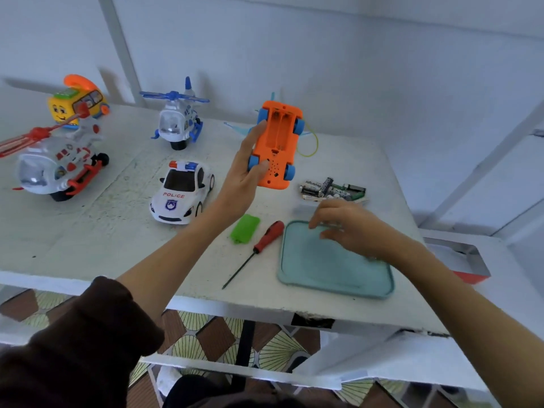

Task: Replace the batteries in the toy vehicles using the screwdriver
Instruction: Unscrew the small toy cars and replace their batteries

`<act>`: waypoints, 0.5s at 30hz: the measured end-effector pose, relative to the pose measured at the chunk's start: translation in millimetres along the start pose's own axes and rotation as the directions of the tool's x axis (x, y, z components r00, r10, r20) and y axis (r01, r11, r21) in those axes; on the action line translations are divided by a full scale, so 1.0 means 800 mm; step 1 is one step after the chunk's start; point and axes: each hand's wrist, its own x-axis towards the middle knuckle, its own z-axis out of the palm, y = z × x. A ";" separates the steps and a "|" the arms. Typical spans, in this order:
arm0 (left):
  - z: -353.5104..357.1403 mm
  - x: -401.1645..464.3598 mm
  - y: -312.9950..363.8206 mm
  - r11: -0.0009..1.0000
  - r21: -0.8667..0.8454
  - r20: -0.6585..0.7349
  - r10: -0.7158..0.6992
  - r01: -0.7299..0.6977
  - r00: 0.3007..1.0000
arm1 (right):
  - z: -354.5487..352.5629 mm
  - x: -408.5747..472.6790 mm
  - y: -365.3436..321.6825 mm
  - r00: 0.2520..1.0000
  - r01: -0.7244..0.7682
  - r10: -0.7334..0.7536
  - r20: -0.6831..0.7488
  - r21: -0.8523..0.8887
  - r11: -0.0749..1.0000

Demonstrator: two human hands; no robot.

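Orange toy [275,145]: held belly-up above the bench [123,219] in left hand [244,175], fingers curled round its side, battery bay open and empty. Right hand [350,228] over teal tray [332,266], fingers loosely curled, apparently holding nothing, motion-blurred. Best reach for batteries [331,188] just beyond tray; match polarity, seat fully, then fetch green cover [245,228] and screwdriver [259,248].

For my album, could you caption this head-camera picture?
Left hand holds an upturned orange toy car, battery bay open, while the right hand hovers over a teal tray.
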 end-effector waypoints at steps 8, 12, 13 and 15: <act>0.027 0.010 -0.001 0.998 -0.058 0.050 0.036 -0.033 0.998 | -0.026 -0.069 0.045 0.962 -0.233 0.251 0.107 -0.158 0.960; 0.032 0.012 -0.002 0.998 -0.059 0.068 0.022 -0.018 0.997 | -0.020 -0.073 0.052 0.951 -0.247 0.271 0.148 -0.162 0.955; 0.033 0.012 -0.002 0.998 -0.062 0.071 0.014 -0.010 0.997 | -0.018 -0.073 0.053 0.954 -0.246 0.267 0.138 -0.154 0.957; 0.035 0.013 -0.003 0.997 -0.071 0.073 0.007 -0.001 0.997 | -0.017 -0.074 0.053 0.957 -0.246 0.264 0.117 -0.150 0.958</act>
